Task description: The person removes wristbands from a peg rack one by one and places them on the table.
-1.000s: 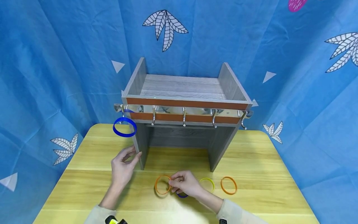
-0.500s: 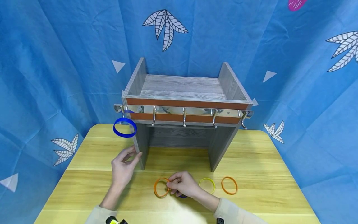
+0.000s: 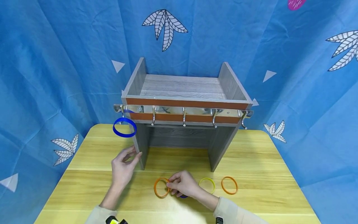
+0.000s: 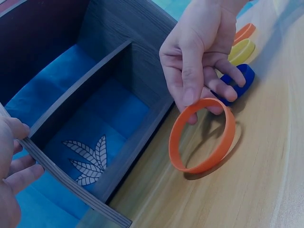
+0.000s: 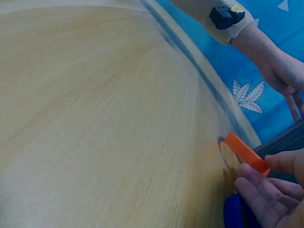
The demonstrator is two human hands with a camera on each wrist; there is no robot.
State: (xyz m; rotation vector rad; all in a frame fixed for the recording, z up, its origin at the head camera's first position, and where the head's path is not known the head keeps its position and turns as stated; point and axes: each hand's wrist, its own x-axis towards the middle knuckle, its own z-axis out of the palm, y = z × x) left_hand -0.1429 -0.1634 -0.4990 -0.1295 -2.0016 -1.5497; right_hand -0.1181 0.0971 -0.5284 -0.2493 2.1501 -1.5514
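Note:
My left hand (image 3: 123,166) grips the front edge of the grey shelf's left side panel (image 3: 141,149), thumb on one face and fingers on the other. My right hand (image 3: 183,185) pinches an orange wristband (image 3: 155,190) between thumb and forefinger; in the left wrist view this orange band (image 4: 175,142) is tilted up just over the table. A dark blue wristband (image 4: 245,78) lies under the right hand's other fingers, mostly hidden in the head view. Above the left hand, a bright blue wristband (image 3: 125,135) hangs from the leftmost hook (image 3: 122,109) of the metal rail.
On the wooden table (image 3: 260,174), a yellow wristband (image 3: 213,185) and another orange wristband (image 3: 229,193) lie right of the right hand. Several hooks line the metal rail (image 3: 170,109) across the shelf front. A blue patterned cloth (image 3: 92,46) surrounds the table.
The right hand and the pinched orange wristband have shifted slightly left, and the band has dipped a little. The left hand stays on the panel.

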